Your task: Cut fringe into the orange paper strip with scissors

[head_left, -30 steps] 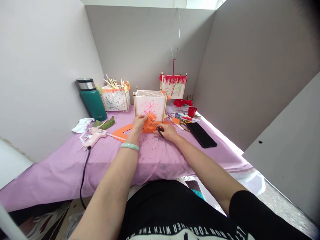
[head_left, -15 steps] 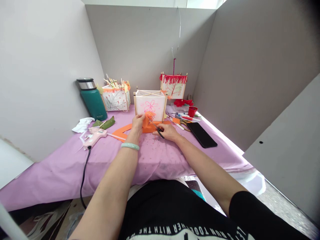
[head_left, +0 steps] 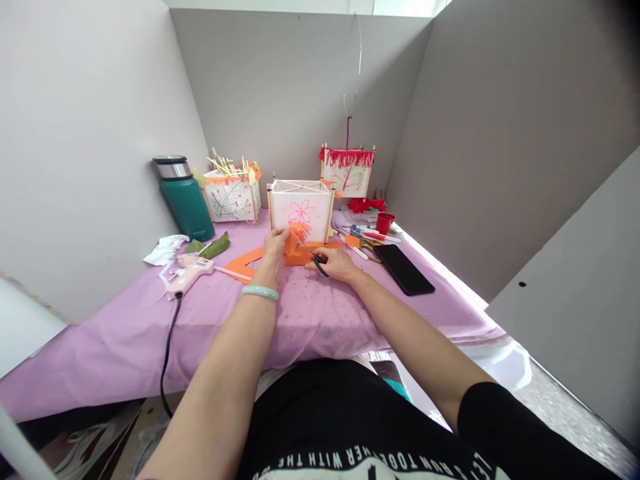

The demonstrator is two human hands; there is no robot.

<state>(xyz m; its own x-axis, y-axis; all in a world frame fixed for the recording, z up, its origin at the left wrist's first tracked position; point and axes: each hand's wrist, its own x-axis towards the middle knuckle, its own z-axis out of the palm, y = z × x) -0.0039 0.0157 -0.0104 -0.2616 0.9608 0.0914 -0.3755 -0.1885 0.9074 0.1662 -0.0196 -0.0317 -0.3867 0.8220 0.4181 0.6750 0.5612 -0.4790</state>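
- One edge of the orange paper (head_left: 295, 241), pinched in my left grip (head_left: 277, 244), looks part-fringed.
- My right grip (head_left: 334, 263) holds scissors (head_left: 320, 264) at that fringe.
- Left of that left grip, a flat orange strip (head_left: 245, 261) shows no fringe.

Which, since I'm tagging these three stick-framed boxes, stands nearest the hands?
The middle box, with a pink flower, beyond the left hand and right hand. The left box, topped with sticks, and the right box, fringed in red, are farther back.
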